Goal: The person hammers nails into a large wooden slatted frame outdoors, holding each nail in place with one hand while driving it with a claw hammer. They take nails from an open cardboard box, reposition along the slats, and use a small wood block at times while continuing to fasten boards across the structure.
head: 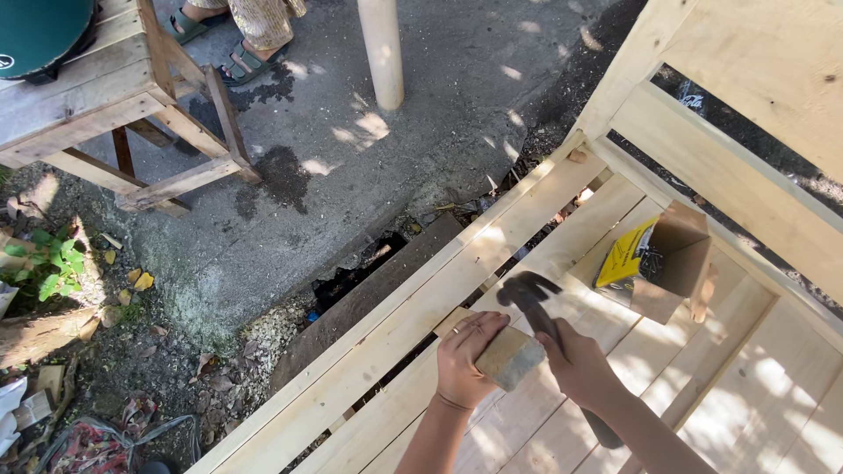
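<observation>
I am looking down at my two bare hands over a pale, unpainted wooden frame made of long planks, standing on cracked grey concrete. My left hand is closed around a small wooden block, pressing it down against the slats near the frame's front rail. My right hand is wrapped tightly around the handle of a dark-headed hammer, whose head hangs just above and beyond the block, blurred as if mid-swing. Judging by what lies here, the frame is largely built: the long rails and several slats already sit in line, with narrow gaps showing the ground beneath, and an upright section of the same wood rises at the right. The block does not look fixed yet, since I hold it in place by hand; I cannot see whether a nail stands in it. Further along the slats, well apart from my hands, an open cardboard box with a yellow side lies tipped; its contents are too dark to make out. At top left stands a rough wooden table with something round and dark green on it, and beside it another person's sandalled feet. Sawdust and dry leaves litter the ground at left.
</observation>
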The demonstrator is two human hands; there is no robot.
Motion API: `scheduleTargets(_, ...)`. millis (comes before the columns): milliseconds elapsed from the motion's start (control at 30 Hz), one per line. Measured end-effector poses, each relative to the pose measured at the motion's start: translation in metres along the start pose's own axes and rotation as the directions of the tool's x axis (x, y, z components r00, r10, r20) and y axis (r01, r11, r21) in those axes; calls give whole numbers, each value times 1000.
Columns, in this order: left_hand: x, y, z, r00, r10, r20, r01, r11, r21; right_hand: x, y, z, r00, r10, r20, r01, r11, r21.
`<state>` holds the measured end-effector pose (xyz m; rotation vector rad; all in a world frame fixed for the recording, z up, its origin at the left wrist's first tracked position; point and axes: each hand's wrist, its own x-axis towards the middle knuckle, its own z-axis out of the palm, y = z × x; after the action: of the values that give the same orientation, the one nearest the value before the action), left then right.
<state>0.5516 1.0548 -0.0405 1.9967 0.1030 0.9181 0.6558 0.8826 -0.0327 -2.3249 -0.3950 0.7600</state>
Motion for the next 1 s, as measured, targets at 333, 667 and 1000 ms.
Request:
scheduleTargets(333, 5, 0, -3, 999, -34, -17, 34, 999, -11, 31, -21, 5, 999, -36, 28, 38, 995, -90)
scheduleTargets(667, 5, -2, -1, 1000, 11, -15, -11, 1000, 13, 46, -54, 1, 980, -144, -135, 176, 950, 259)
scheduleTargets(1000, 2, -2, 0, 1000, -6, -2, 6, 1000, 8, 42, -37, -2, 973, -120, -197, 188, 908, 375)
